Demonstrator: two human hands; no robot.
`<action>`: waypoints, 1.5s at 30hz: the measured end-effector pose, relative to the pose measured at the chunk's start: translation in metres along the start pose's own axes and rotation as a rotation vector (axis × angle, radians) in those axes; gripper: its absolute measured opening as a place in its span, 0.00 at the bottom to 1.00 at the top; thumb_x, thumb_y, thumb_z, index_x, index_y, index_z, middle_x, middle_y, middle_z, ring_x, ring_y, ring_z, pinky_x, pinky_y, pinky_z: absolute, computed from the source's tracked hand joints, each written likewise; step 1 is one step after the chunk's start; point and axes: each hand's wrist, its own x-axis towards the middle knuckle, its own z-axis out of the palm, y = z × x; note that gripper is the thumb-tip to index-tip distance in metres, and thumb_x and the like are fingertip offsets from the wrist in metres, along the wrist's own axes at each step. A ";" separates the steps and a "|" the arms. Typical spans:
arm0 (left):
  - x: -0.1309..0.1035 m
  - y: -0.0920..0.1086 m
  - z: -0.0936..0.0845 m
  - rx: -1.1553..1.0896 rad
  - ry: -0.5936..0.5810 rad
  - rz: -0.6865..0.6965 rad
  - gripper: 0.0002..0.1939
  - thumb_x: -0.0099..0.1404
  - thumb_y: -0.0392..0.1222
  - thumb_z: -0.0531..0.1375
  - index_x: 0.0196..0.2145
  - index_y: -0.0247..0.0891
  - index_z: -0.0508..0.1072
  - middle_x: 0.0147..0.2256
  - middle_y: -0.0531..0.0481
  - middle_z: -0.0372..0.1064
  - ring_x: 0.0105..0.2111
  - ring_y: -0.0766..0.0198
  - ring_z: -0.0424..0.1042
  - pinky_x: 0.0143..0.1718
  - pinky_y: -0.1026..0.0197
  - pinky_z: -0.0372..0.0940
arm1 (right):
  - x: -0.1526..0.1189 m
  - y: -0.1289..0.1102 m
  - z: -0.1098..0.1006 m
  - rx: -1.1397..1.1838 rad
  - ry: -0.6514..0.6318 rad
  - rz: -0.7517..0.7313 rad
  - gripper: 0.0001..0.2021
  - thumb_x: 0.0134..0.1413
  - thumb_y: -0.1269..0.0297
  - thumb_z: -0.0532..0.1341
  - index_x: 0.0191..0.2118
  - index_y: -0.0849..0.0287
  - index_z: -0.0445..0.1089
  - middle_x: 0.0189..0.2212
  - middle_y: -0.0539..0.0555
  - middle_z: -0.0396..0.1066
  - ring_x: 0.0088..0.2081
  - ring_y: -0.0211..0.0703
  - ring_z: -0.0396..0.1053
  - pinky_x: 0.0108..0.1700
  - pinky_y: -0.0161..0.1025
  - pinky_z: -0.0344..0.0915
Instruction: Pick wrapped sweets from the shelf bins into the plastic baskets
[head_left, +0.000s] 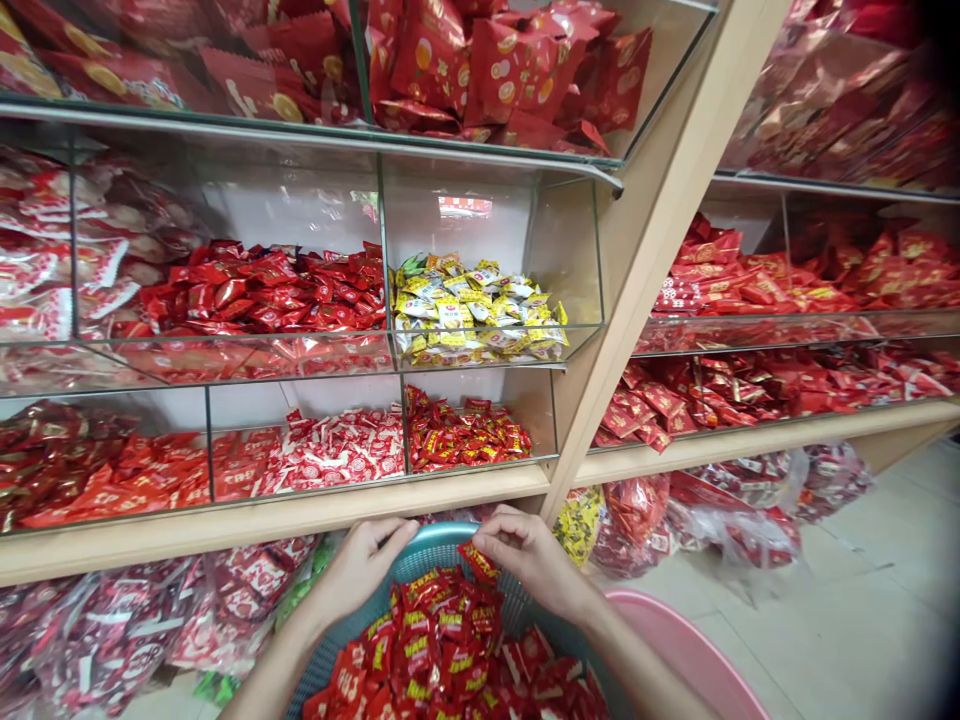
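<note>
My left hand (367, 560) is at the far left rim of a teal plastic basket (442, 533), its thumb and fingers closed together near the rim. Between the thumb and fingers of my right hand (517, 550) is a red candy packet (478, 562) with yellow print, above the basket's far right side. Inside the basket lies a heap of red wrapped candies (442, 640), some with yellow lettering, others red and white. Whether my left fingers hold anything besides the rim is hidden.
Wooden shelving (300, 505) with glass-fronted bins of red candies stands ahead; one bin holds yellow-white candies (480, 312). Clear bags of candy (127, 630) lie beneath the bottom shelf. A pink tub (675, 640) sits right of the basket on the tiled floor (847, 610).
</note>
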 end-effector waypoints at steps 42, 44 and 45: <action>-0.002 0.000 0.001 0.018 0.016 -0.014 0.22 0.65 0.53 0.47 0.21 0.35 0.63 0.21 0.56 0.56 0.25 0.67 0.54 0.26 0.67 0.51 | 0.115 -0.038 -0.048 -0.791 0.172 0.302 0.15 0.48 0.56 0.60 0.17 0.59 0.68 0.18 0.55 0.70 0.24 0.41 0.67 0.24 0.34 0.52; -0.002 0.000 0.000 0.012 0.010 -0.016 0.22 0.66 0.54 0.47 0.22 0.35 0.63 0.21 0.55 0.56 0.25 0.67 0.55 0.27 0.67 0.51 | 0.117 -0.037 -0.045 -0.794 0.181 0.331 0.13 0.45 0.58 0.61 0.17 0.59 0.69 0.19 0.56 0.70 0.25 0.42 0.67 0.24 0.35 0.52; -0.002 0.001 0.000 0.011 0.010 -0.017 0.23 0.66 0.54 0.47 0.22 0.35 0.63 0.22 0.55 0.56 0.25 0.67 0.55 0.27 0.67 0.51 | 0.118 -0.037 -0.044 -0.789 0.185 0.335 0.11 0.44 0.60 0.62 0.18 0.59 0.69 0.19 0.56 0.70 0.25 0.42 0.67 0.25 0.35 0.52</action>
